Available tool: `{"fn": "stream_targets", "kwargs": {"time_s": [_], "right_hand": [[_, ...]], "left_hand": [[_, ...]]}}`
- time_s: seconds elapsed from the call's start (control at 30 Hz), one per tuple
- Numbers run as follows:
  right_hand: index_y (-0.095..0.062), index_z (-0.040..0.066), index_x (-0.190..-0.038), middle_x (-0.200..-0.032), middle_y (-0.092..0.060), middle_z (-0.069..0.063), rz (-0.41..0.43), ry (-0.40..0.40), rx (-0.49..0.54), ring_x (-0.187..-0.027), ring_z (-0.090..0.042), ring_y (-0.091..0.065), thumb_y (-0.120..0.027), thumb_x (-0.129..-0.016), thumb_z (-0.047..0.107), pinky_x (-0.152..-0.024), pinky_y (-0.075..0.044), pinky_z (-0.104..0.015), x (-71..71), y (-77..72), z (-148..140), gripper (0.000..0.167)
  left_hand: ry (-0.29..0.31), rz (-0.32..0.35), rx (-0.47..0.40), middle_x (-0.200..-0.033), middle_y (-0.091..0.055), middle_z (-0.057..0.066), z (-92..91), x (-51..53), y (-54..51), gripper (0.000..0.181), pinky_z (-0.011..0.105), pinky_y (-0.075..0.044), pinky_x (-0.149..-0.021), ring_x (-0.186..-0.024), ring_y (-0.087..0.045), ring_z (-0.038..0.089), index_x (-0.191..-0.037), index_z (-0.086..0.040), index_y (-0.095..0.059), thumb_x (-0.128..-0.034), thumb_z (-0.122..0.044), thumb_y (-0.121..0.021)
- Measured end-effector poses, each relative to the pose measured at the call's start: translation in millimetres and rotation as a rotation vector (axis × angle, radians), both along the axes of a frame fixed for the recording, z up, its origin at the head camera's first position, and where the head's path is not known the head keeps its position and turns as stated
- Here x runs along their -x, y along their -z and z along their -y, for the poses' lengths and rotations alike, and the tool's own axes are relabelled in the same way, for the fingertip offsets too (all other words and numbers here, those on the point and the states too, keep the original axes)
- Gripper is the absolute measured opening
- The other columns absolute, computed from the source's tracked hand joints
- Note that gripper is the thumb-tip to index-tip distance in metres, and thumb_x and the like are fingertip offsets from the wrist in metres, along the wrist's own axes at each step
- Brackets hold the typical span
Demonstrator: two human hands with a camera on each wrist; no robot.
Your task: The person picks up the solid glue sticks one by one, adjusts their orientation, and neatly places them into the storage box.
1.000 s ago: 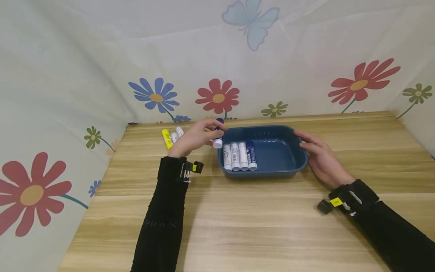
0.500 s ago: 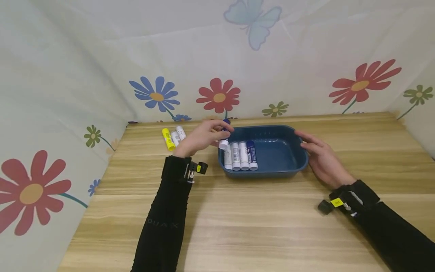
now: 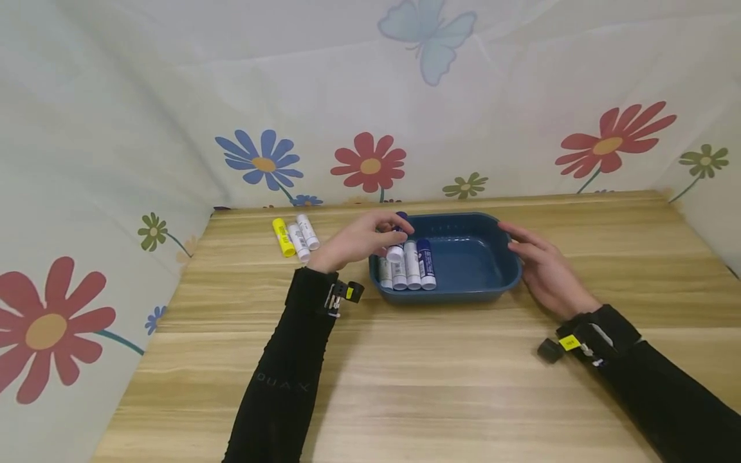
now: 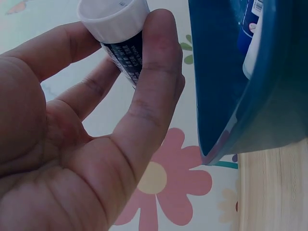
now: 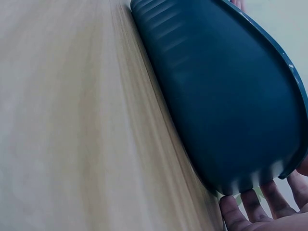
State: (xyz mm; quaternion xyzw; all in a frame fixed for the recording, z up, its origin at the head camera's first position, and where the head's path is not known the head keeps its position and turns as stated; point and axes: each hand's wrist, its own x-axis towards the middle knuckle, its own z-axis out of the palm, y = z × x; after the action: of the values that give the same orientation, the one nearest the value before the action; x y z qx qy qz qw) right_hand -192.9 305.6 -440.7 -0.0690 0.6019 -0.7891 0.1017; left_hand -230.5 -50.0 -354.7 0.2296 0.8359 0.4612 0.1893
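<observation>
My left hand (image 3: 356,243) pinches a dark blue glue stick (image 4: 126,55) with a white end (image 4: 115,21). It holds the stick tilted above the left part of a blue tub (image 3: 470,265). Inside the tub, several glue sticks lie side by side at the left, mostly white (image 3: 412,265), with a dark blue one (image 3: 426,263) at the right of the row. At the tub's right end, my right hand (image 3: 547,273) rests its fingertips (image 5: 233,211) against the outer wall, fingers mostly straight.
On the wooden table (image 3: 440,366), left of my left hand, lie a yellow glue stick (image 3: 283,237) and two white glue sticks (image 3: 307,231). A flower-printed cloth (image 3: 498,109) stands behind the table and at its sides.
My left hand has moved right with the dark blue glue stick, from beside the tub's left rim to above the row inside. The right hand and tub stay put.
</observation>
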Motion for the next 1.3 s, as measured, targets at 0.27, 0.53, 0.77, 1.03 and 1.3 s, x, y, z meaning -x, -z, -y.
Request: {"fn": "stream_targets", "kwargs": {"time_s": [0.27,0.53,0.77,1.03,1.3], "right_hand": [[-0.039,0.008,-0.161,-0.164,-0.027,-0.001,0.001,0.004,-0.017,-0.146,-0.01,-0.03,-0.051,-0.111,0.014,-0.105,-0.039,-0.014,0.1,-0.2,1,0.052],[-0.041,0.007,-0.16,-0.162,-0.03,0.001,-0.011,0.007,0.003,-0.147,-0.009,-0.028,-0.05,-0.111,0.012,-0.107,-0.037,-0.015,1.2,0.1,0,0.05],[-0.038,0.007,-0.161,-0.166,-0.026,-0.002,-0.003,0.006,-0.01,-0.147,-0.01,-0.028,-0.05,-0.111,0.013,-0.107,-0.037,-0.015,1.3,0.9,0,0.051],[-0.038,0.006,-0.161,-0.165,-0.027,-0.002,-0.004,0.014,-0.019,-0.147,-0.011,-0.027,-0.051,-0.11,0.013,-0.106,-0.037,-0.015,-0.2,-1.9,-2,0.052],[-0.039,0.007,-0.16,-0.164,-0.029,-0.001,0.002,0.02,-0.036,-0.143,-0.009,-0.033,-0.051,-0.11,0.014,-0.106,-0.037,-0.015,1.5,-0.8,0,0.052]], "left_hand": [[0.004,0.008,0.0,-0.124,-0.06,0.009,-4.5,-1.8,0.7,0.029,0.034,-0.059,-0.088,-0.102,-0.059,0.027,-0.131,-0.011,-0.07,-0.1055,-0.021,-0.063],[0.042,0.003,-0.018,-0.128,-0.061,0.008,-10.2,-3.1,1.1,0.03,0.031,-0.059,-0.086,-0.103,-0.059,0.026,-0.133,-0.007,-0.069,-0.1061,-0.019,-0.062],[0.042,0.012,-0.023,-0.13,-0.061,0.008,-10.9,-2.6,3.3,0.03,0.031,-0.059,-0.086,-0.102,-0.06,0.026,-0.133,-0.008,-0.069,-0.1062,-0.02,-0.062],[0.068,0.038,-0.022,-0.133,-0.06,0.01,-18.8,-3.6,2.2,0.031,0.031,-0.059,-0.088,-0.103,-0.061,0.026,-0.135,-0.008,-0.068,-0.107,-0.018,-0.06],[0.093,0.039,-0.022,-0.142,-0.058,0.015,-23.6,-5.1,-4.7,0.031,0.031,-0.059,-0.09,-0.11,-0.061,0.027,-0.136,-0.008,-0.067,-0.1072,-0.016,-0.059]]}}
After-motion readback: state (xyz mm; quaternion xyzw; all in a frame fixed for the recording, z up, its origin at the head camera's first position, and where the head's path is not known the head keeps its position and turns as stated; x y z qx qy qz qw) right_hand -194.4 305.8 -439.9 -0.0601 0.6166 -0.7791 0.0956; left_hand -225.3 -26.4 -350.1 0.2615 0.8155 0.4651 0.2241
